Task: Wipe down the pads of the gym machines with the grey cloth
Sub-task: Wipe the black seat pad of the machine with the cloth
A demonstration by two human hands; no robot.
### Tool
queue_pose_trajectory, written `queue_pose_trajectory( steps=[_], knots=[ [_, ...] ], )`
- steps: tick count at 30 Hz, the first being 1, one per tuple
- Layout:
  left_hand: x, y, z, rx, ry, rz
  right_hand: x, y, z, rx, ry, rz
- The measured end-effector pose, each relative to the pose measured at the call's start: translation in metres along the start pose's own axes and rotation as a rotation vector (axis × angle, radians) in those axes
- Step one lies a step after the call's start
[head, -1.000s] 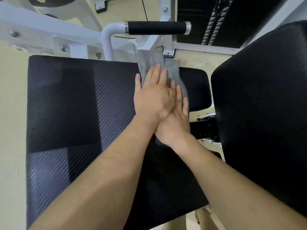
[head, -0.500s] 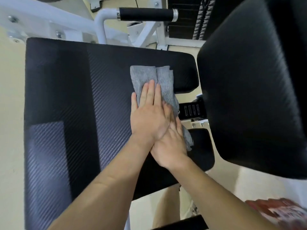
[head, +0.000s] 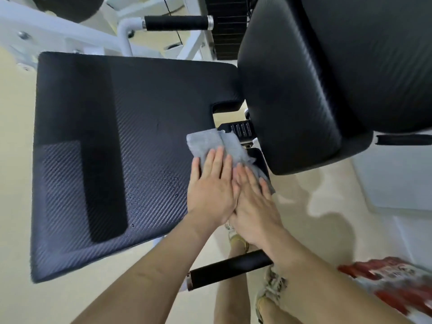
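**Grey cloth pressed at the seat pad's right edge**

Grey cloth (head: 218,146) lay on the right side of the flat black seat pad (head: 140,127), its far end spilling over the notch beside the back pad (head: 304,78). Both hands pressed it down with flat palms: the left hand (head: 211,190) on top, overlapping the right hand (head: 254,206). Neither grip was closed; the fingers (head: 218,160) lay straight and together on the fabric, pinning it rather than clutching it. Droplets (head: 159,190) showed on the textured pad to the left. The likely risk was the cloth sliding off the edge into the gap, since nothing but downward pressure held it. The left part of the pad could also go unwiped.
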State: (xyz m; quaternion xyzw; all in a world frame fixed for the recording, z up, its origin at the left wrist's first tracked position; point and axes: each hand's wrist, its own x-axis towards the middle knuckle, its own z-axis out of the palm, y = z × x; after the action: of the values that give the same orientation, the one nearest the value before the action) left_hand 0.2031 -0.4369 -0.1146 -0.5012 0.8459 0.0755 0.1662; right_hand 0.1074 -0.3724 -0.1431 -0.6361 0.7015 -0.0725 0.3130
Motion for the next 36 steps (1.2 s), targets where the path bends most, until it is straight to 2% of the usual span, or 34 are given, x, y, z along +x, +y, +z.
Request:
queue_pose_trajectory(
  steps=[4,8,10,14,19,22,24,26,30,33,36],
  knots=[
    [0.025,0.030,0.007,-0.051,-0.051,0.118,-0.001,0.024,-0.005,-0.036,-0.059,0.163],
    [0.050,0.034,0.008,0.058,-0.070,0.350,0.004,0.023,0.000,0.009,-0.043,0.266],
    [0.052,0.026,0.008,0.080,-0.063,0.376,0.005,0.012,0.002,0.058,-0.020,0.295],
    [0.019,0.001,0.003,0.071,-0.081,0.191,-0.004,-0.026,0.007,0.062,-0.006,0.199],
    [-0.047,-0.057,-0.022,0.057,-0.029,-0.202,-0.012,-0.112,0.018,0.060,-0.151,-0.135],
    [-0.060,-0.068,-0.030,0.035,-0.050,-0.312,-0.008,-0.109,0.023,0.046,-0.076,-0.270],
    [-0.051,-0.057,-0.027,0.013,-0.050,-0.272,-0.005,-0.079,0.021,0.004,0.004,-0.296],
    [-0.030,-0.036,-0.017,-0.030,-0.055,-0.159,-0.005,-0.042,0.016,-0.084,0.008,-0.254],
    [0.021,0.028,0.005,-0.056,-0.103,0.135,-0.011,0.025,0.005,-0.159,-0.011,-0.046],
    [0.037,0.052,0.013,-0.044,-0.082,0.158,-0.008,0.043,-0.001,-0.128,-0.059,0.079],
    [0.029,0.039,0.013,0.001,-0.072,0.127,-0.006,0.026,0.005,0.005,-0.032,0.133]
  ],
)
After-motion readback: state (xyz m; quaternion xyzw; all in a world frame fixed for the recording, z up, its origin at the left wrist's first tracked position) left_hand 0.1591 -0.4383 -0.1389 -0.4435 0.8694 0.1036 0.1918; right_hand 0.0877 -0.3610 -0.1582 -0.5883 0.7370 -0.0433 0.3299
